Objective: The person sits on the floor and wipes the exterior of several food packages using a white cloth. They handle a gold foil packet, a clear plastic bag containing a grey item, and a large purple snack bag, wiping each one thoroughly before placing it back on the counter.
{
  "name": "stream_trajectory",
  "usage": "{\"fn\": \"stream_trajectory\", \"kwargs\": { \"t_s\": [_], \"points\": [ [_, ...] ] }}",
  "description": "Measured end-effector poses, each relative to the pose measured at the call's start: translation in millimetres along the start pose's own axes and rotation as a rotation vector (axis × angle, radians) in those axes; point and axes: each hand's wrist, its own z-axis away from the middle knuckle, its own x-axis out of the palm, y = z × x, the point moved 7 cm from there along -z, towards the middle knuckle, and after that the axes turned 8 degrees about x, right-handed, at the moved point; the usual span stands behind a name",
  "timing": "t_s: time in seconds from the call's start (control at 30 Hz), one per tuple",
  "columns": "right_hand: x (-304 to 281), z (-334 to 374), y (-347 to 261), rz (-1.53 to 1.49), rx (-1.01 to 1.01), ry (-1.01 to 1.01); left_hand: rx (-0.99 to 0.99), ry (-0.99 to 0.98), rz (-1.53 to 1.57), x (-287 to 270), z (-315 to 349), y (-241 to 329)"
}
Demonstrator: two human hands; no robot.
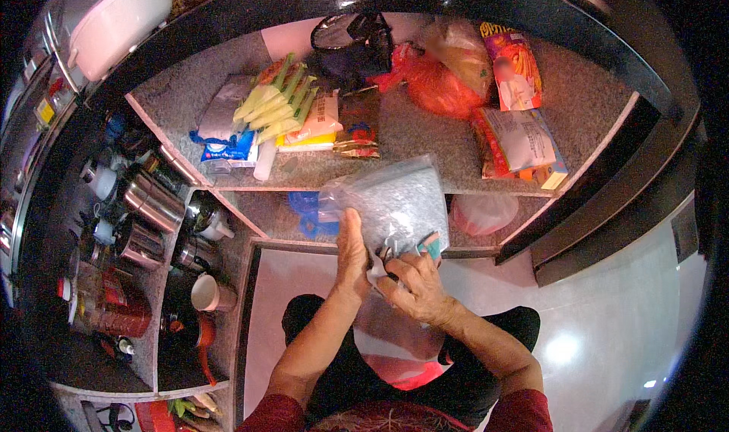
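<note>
Though partly see-through, a glossy, crinkly plastic bag (pixel 401 198) in the grip of left hand (pixel 351 254) and right hand (pixel 416 286)

From my end the feed is middling dim and grainy. I get a hard white glare spot on the floor (pixel 563 347) and crinkled highlights across the clear plastic bag (pixel 402 204). The left-hand shelves (pixel 162 310) sink into shadow. Light probably falls from above. The fisheye bows long edges, and the rim goes black with bluish fringing.
</note>
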Motion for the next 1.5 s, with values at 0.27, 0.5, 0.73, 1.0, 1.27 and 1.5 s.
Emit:
{"fn": "stream_trajectory", "kwargs": {
  "t_s": [0.27, 0.5, 0.73, 1.0, 1.27, 1.5],
  "points": [
    [-44.9, 9.3, 80.1, 0.132, 0.334, 0.375, -0.068, -0.105, 0.157, 0.4, -3.5, 24.0],
    [-1.5, -2.5, 19.4, -0.019, 0.139, -0.212, -0.168, -0.202, 0.255, 5.2, 3.7, 4.8],
    [-34.4, -5.9, 32.8, 0.298, 0.089, 0.181, -0.182, -0.21, 0.228, 17.5, 11.2, 1.3],
    [-76.6, -8.7, 53.6, -0.002, 0.368, 0.339, 0.079, -0.461, 0.264, 9.9, 10.6, 33.9],
    [-74.1, 19.9, 98.8, -0.608, 0.814, 0.303, 0.58, -0.31, -0.219, 10.3, 8.7, 76.8],
    [-56.2, 36.5, 120.0, -1.051, 0.956, 0.297, 0.24, -0.788, 0.287, 9.5, 4.0, 55.5]
  ]
}}
